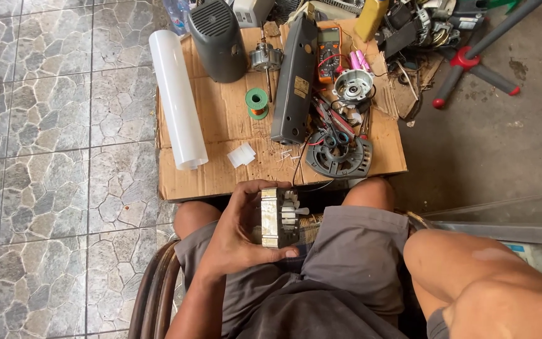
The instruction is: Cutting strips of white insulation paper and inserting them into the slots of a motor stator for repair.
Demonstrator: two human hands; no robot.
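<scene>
Left hand (241, 229): clamped on square grey metal motor stator with white slot liners (278, 218), held over lap. Right hand: out of view. Beyond hand, on cardboard surface (221, 116): white paper strips (241, 154), green wire spool (257, 102), white plastic tube (177, 99).

The floor (45, 125) has grey stone-pattern tiles on the left and bare concrete (503, 144) on the right. A flat cardboard (221, 125) lies in daylight.
</scene>
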